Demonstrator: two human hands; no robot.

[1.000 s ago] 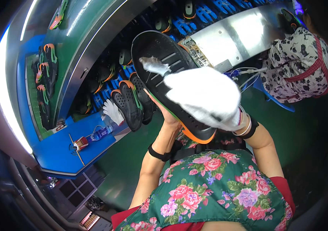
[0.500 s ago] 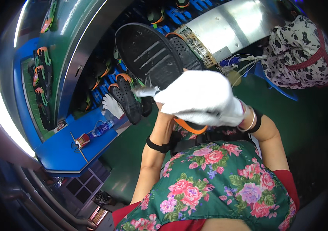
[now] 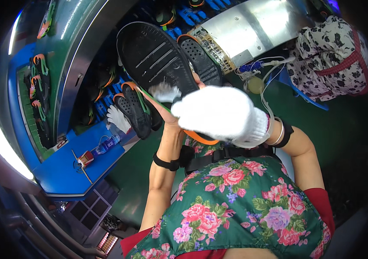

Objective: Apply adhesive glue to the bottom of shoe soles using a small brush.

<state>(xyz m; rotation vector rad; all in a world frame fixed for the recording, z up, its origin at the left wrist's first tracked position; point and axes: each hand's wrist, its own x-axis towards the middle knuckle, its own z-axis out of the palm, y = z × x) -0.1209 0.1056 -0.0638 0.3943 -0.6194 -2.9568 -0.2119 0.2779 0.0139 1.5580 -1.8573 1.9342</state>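
Observation:
A black clog with an orange strap is held with its ribbed sole toward me. My bare left hand grips it from below and behind, with fingertips showing at its right edge. My right hand, in a white knitted glove, is closed in front of the lower part of the clog. A brush with pale, dark-tipped bristles sticks out from the glove, over the sole. Its handle is hidden by the glove, and whether the bristles touch the sole I cannot tell.
More black clogs rest on blue holders beyond my hands. On the left, a blue table carries a white glove, a plastic bottle and a small red box. Right stand a metal panel and a flower-patterned cloth bundle.
The clog has turned slightly and moved left, so more of my left hand shows. The brush has moved up along the sole with my right hand. The whole view has shifted a little.

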